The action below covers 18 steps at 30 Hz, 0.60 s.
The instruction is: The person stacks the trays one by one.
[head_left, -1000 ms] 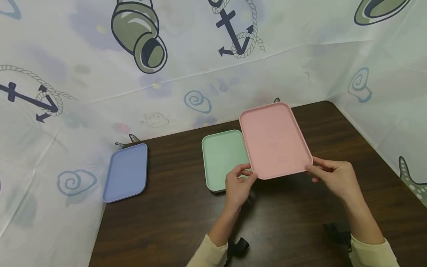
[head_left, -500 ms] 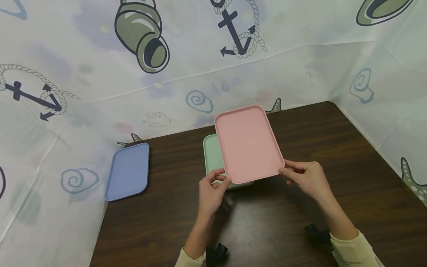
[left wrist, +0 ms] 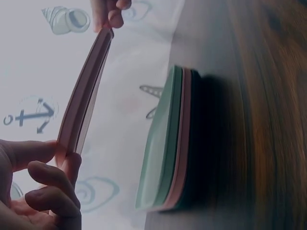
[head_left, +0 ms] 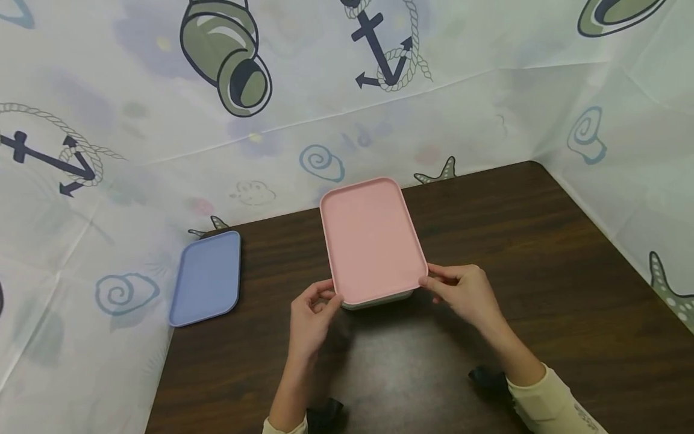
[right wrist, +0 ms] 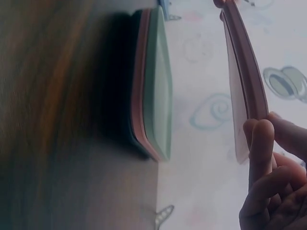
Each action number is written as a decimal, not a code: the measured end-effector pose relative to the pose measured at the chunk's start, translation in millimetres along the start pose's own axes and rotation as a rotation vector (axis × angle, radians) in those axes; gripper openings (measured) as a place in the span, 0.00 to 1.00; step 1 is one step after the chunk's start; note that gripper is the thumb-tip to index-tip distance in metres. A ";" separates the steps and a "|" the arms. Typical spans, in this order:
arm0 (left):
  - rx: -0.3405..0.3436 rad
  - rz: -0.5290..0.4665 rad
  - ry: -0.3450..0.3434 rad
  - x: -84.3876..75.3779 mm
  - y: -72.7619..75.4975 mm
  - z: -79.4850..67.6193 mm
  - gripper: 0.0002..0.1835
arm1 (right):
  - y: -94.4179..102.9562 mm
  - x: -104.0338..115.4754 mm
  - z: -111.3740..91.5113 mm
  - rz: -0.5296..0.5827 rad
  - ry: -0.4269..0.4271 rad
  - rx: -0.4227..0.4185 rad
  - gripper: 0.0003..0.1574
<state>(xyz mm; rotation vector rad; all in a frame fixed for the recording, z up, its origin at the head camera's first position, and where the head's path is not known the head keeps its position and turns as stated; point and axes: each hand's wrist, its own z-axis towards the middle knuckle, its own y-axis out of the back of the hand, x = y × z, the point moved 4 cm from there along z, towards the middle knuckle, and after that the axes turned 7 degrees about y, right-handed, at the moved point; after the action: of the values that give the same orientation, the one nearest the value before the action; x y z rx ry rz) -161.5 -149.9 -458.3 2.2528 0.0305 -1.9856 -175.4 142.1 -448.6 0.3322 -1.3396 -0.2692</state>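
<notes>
Both hands hold a pink rectangular tray (head_left: pixel 374 241) in the air by its two near corners. My left hand (head_left: pixel 313 319) pinches the left corner between thumb and fingers, and my right hand (head_left: pixel 461 292) pinches the right one. Below it, apart by a visible gap in both wrist views, lies a stack with a green tray (left wrist: pixel 160 143) on top. Under the green one shows the edge of another pink tray (left wrist: pixel 181 143), with a dark layer (right wrist: pixel 132 96) beneath. From the head view the held tray hides nearly all of this stack.
A blue tray (head_left: pixel 206 280) lies at the left edge of the dark wooden table (head_left: pixel 488 217). White cloth (head_left: pixel 303 78) printed with shells and anchors hangs behind the table and at its sides.
Both hands have carried the pink tray leftward, from right of the green tray to over it. The blue tray has stayed where it was.
</notes>
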 end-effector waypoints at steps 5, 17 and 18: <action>-0.016 0.023 0.020 5.1 16.5 -1.2 0.15 | -18.4 0.4 -0.8 0.004 0.018 0.015 0.24; -0.064 0.076 0.070 27.4 37.5 8.0 0.15 | -54.2 -19.8 -3.4 0.026 -0.032 0.037 0.22; -0.064 0.087 0.076 29.6 37.1 9.9 0.15 | -54.9 -21.6 -3.2 0.021 -0.033 0.036 0.22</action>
<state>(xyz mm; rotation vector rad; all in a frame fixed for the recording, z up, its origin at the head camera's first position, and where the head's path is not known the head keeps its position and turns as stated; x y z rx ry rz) -163.5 -190.1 -485.4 2.2487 0.0040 -1.8291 -176.9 99.9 -489.8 0.3447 -1.3813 -0.2339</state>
